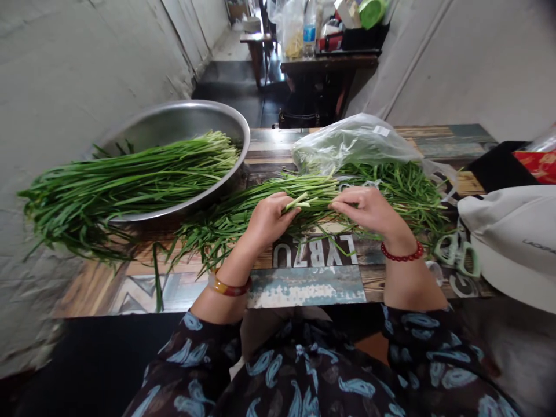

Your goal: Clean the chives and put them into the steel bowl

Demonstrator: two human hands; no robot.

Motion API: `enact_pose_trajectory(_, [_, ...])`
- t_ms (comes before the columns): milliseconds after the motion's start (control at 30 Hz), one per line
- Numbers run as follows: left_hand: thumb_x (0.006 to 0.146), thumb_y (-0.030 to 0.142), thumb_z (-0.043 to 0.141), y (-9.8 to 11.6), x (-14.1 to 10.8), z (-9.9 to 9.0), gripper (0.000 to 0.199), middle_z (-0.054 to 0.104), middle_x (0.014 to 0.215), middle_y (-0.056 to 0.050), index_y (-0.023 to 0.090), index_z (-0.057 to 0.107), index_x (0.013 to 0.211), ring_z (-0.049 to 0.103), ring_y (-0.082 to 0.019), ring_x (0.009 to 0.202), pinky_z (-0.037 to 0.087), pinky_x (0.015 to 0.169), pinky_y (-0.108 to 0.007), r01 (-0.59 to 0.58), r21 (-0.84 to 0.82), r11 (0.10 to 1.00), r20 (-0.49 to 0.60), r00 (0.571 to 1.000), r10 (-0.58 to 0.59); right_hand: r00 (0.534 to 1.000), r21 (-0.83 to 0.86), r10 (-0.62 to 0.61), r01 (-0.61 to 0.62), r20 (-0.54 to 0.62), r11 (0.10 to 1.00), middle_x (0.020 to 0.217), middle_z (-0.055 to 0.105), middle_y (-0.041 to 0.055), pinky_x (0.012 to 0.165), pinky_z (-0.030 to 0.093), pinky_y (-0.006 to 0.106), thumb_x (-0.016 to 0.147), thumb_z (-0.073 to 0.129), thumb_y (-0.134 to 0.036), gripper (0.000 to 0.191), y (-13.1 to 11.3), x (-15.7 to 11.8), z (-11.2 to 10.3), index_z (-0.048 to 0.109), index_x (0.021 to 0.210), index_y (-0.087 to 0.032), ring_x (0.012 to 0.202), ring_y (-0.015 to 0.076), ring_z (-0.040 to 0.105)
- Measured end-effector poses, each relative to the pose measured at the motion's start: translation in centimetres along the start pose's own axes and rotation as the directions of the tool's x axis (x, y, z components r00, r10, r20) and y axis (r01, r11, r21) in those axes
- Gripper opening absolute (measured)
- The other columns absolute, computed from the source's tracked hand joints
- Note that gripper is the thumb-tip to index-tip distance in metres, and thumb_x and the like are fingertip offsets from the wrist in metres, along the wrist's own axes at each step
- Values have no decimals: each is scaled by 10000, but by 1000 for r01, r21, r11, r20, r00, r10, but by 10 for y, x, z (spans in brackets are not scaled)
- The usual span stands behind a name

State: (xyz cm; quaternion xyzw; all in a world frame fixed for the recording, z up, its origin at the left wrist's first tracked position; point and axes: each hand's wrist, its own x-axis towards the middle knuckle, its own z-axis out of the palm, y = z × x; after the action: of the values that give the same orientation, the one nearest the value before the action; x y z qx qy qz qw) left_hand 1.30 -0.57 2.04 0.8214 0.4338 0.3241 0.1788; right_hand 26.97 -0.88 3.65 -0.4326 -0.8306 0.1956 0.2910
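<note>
My left hand point(270, 219) is closed around a few garlic chives, their pale cut ends poking out past the thumb. Under and behind it lies a loose pile of garlic chives point(243, 200) on the table. My right hand point(362, 209) is at the right end of that pile, thumb and fingers pinched together; whatever is between the fingertips is too small to make out. To the left, a large steel basin point(245, 130) holds a thick bundle of garlic chives point(152, 176), leaves hanging over its rim. Behind my right hand, a clear plastic bag point(351, 139) covers more greens.
The patchwork wooden table point(304, 286) runs across in front of me. Green-handled scissors point(460, 255) and a white cap point(512, 243) lie at the right. Farther back stands a small table with a water bottle point(309, 32). Walls close in on both sides.
</note>
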Motion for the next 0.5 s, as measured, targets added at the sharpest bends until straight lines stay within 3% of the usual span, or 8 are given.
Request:
enact_pose_trajectory(100, [905, 261, 575, -3, 1, -6, 334, 469, 643, 8, 171, 501, 592, 443, -127, 604, 301, 592, -260, 53, 73, 996, 57, 997, -57, 998, 4, 35, -35, -57, 999, 808, 750, 43, 723, 487, 310, 913, 573, -287, 245, 1, -2, -5, 760, 783, -197, 759, 192, 682])
enact_pose_trajectory(233, [915, 274, 541, 0, 2, -6, 344, 466, 634, 6, 173, 491, 590, 432, -125, 598, 301, 592, -262, 34, 36, 999, 34, 999, -35, 1000, 26, -12, 12, -3, 1000, 835, 751, 47, 727, 488, 308, 928, 556, -295, 250, -2, 0, 2, 756, 813, -197, 776, 185, 677])
enact_pose_trajectory(367, [903, 311, 551, 1, 1, -10, 305, 523, 654, 0, 163, 561, 637, 478, -127, 647, 360, 638, -258, 68, -144, 987, -110, 990, -84, 994, -2, -16, 16, 109, 1000, 752, 729, 28, 671, 462, 295, 932, 544, -300, 299, 0, 2, 9, 744, 733, -200, 723, 174, 655])
enact_pose_trajectory(500, [855, 372, 614, -3, 1, -20, 235, 571, 683, 3, 154, 647, 775, 496, -123, 641, 402, 630, -251, 190, -414, 890, -277, 905, -323, 971, -31, 11, -3, 238, 1000, 743, 729, 17, 644, 445, 276, 922, 564, -315, 306, 7, 1, 11, 751, 709, -199, 707, 163, 656])
